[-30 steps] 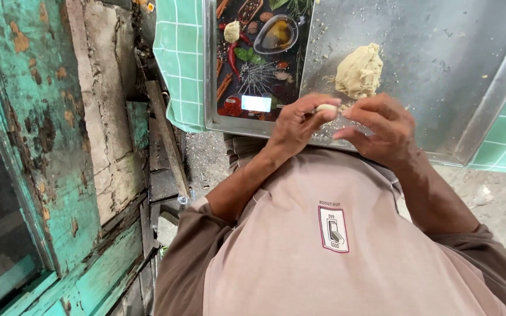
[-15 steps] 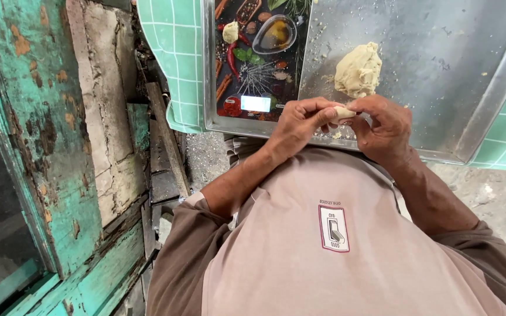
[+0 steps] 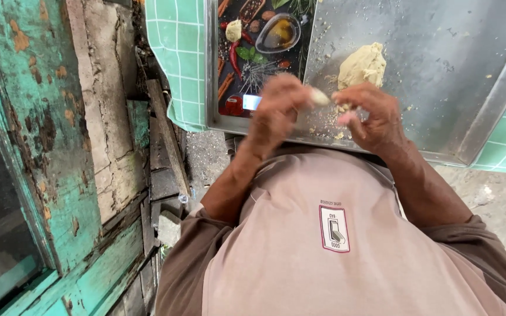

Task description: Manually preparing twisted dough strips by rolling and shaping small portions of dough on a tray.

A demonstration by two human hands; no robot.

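My left hand (image 3: 276, 114) hovers over the near edge of a metal tray (image 3: 458, 82) and pinches a small pale piece of dough (image 3: 319, 96) in its fingertips; the hand is blurred. Close beside it, my right hand (image 3: 370, 114) has its fingers curled, with crumbs of dough on them and nothing clearly in its grip. Just beyond my right hand, a larger lump of dough (image 3: 361, 65) lies on the tray. Loose crumbs are scattered under both hands.
A flat kitchen scale (image 3: 253, 58) printed with spices lies on the tray's left side, a small dough ball (image 3: 233, 29) on it. A green checked cloth (image 3: 177, 58) covers the table. A weathered teal door and frame (image 3: 36, 152) stand at the left, with concrete floor (image 3: 499, 193) below.
My hands, pressed together around the small dough piece before, have drawn slightly apart. The piece now sits in my left fingertips.
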